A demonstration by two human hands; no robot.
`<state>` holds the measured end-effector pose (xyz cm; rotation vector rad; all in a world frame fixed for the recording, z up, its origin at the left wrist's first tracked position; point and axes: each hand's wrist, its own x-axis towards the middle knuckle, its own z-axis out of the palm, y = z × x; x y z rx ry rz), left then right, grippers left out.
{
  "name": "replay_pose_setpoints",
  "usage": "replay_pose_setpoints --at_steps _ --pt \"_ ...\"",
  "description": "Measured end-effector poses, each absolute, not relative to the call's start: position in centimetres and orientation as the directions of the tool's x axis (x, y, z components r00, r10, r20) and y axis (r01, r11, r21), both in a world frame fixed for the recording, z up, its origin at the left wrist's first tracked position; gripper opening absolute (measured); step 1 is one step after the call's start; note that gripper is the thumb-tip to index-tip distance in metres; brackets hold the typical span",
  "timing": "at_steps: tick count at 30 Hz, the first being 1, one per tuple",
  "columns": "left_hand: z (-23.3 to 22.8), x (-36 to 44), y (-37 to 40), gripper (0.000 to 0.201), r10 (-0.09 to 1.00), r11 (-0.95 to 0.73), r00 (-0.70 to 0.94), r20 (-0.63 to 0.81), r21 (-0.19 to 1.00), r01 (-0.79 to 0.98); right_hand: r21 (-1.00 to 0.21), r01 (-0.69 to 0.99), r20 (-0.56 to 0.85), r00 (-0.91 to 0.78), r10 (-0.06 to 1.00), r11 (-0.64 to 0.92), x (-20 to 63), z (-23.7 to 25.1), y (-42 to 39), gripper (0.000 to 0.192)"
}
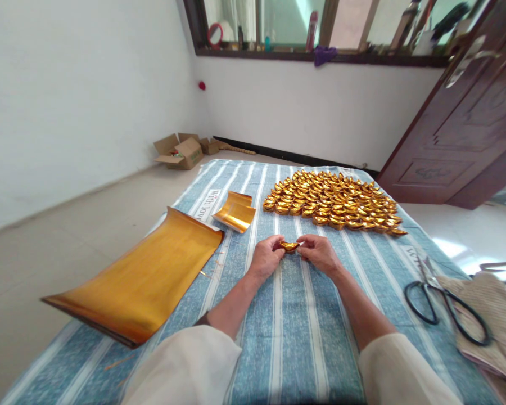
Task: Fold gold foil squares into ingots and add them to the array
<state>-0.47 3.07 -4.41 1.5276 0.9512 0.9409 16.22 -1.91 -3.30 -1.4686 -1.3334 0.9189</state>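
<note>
My left hand [265, 256] and my right hand [318, 252] pinch the two ends of one small folded gold paper ingot [289, 246], just above a blue striped cloth [295, 332]. Beyond the hands lies a wide patch of several finished gold ingots [335, 201], laid side by side. A small stack of curled gold paper squares [235, 212] rests to the left of the hands. A large stack of gold paper sheets [141, 275] lies further left and overhangs the cloth's edge.
Black-handled scissors [441, 301] lie at the right beside a beige woven cloth [495, 320]. Open cardboard boxes [180, 152] stand on the floor by the far wall. A dark wooden door [468, 129] is open at the right, under a cluttered window sill [320, 53].
</note>
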Motion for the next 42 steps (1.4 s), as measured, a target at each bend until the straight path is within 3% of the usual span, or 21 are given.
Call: replay_pose_setpoints --at_steps 10,18,36,42 --pt "-4.4 -0.6 3.1 0.038 0.927 -0.16 0.36 0.105 0.979 0.126 -0.901 0.432 0.089 0.077 0.993 0.047 16.2 -2.8 -2.0 0.031" --pt "-3.3 -0.7 2.7 0.034 0.923 -0.179 0.369 0.11 0.971 0.157 -0.88 0.469 0.111 0.057 0.992 0.072 16.1 -2.8 -2.0 0.02" --pt "-2.0 -0.7 2.0 0.016 0.928 -0.083 0.371 0.033 0.989 0.119 -0.931 0.362 0.072 0.047 0.996 0.051 16.6 -3.2 -1.8 0.019" --pt "-1.3 -0.9 1.8 0.025 0.932 0.041 0.357 -0.058 0.998 0.057 -0.958 0.284 0.032 -0.028 0.999 0.039 17.1 -2.2 -2.0 0.021"
